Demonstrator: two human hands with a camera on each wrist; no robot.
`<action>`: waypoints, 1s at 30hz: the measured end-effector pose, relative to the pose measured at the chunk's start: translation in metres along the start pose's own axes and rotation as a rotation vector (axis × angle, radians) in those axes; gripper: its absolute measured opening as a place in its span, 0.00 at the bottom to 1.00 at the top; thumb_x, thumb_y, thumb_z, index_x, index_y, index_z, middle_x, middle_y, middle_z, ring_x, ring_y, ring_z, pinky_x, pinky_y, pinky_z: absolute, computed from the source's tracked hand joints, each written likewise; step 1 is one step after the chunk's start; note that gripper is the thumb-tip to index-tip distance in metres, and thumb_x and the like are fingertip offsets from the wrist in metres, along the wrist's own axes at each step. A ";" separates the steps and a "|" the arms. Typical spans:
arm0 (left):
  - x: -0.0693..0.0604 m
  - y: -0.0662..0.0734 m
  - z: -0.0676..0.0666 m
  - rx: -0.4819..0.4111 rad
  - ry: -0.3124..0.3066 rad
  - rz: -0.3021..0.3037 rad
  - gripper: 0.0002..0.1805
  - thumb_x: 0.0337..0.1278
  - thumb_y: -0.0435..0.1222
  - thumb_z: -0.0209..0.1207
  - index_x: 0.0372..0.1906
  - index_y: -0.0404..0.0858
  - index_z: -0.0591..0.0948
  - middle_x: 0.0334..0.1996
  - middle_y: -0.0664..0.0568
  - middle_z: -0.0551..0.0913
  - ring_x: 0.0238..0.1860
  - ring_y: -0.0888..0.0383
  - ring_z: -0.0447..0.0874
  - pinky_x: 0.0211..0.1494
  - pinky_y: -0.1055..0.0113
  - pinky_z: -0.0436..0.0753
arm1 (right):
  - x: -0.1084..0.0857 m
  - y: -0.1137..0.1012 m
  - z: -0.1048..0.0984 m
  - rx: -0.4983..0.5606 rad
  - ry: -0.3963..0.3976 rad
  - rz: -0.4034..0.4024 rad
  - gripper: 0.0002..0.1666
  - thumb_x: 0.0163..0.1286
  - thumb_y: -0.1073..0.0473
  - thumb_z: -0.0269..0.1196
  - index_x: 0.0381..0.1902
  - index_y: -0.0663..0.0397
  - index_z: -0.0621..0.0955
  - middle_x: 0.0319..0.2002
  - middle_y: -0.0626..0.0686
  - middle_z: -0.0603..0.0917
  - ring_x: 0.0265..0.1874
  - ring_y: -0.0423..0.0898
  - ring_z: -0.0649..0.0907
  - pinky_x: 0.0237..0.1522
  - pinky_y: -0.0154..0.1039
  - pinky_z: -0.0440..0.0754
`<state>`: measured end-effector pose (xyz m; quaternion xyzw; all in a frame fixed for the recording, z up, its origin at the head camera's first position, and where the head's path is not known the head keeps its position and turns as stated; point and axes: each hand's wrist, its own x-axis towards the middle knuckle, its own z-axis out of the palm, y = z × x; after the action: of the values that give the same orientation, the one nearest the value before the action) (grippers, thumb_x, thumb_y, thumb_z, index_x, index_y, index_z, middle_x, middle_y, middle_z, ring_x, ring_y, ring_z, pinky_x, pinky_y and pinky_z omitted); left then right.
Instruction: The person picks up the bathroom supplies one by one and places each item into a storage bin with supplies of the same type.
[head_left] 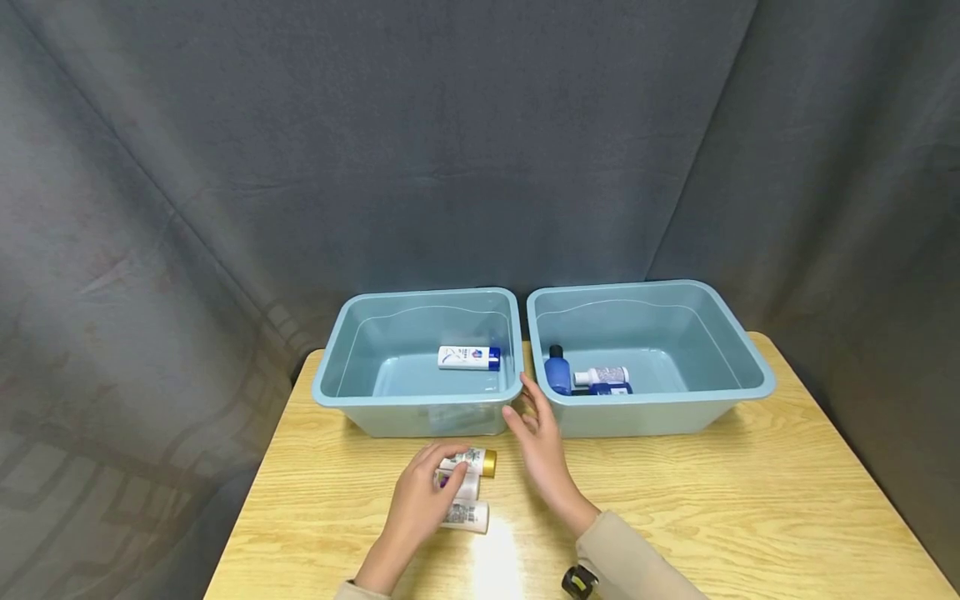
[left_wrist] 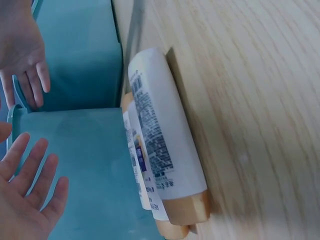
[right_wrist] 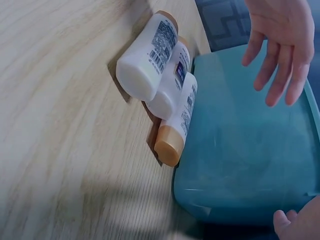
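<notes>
Three white bottles lie side by side on the table: one with a gold cap [head_left: 489, 463] is farthest from me, a middle bottle [head_left: 469, 487] follows, and a near bottle [right_wrist: 146, 60] shows a barcode label. In the head view my left hand [head_left: 422, 497] is over their left ends, fingers loosely bent; the left wrist view shows its fingers apart, gripping nothing. At the gap between two blue bins, my right hand [head_left: 543, 446] has its fingers extended beside the rims; whether they touch is hard to tell.
The left bin [head_left: 408, 401] holds a white bottle with a blue cap [head_left: 468, 358]. Inside the right bin [head_left: 652, 400] are a blue bottle with a black cap [head_left: 557, 372], a white patterned bottle [head_left: 609, 375] and a dark blue one [head_left: 611, 389]. A grey curtain [head_left: 450, 142] hangs behind.
</notes>
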<state>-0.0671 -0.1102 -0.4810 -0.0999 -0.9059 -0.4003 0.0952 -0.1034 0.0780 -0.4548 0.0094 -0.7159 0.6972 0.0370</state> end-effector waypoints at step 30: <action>-0.013 -0.040 -0.005 0.210 -0.197 0.205 0.11 0.57 0.41 0.68 0.46 0.49 0.85 0.47 0.65 0.82 0.50 0.61 0.81 0.52 0.57 0.82 | 0.025 0.015 0.013 -0.053 0.071 -0.035 0.38 0.75 0.51 0.58 0.78 0.39 0.57 0.76 0.56 0.58 0.70 0.61 0.63 0.68 0.62 0.61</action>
<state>-0.0645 -0.1418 -0.5088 -0.2202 -0.9327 -0.2799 0.0563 -0.1296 0.0659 -0.4688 -0.0040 -0.7322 0.6769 0.0748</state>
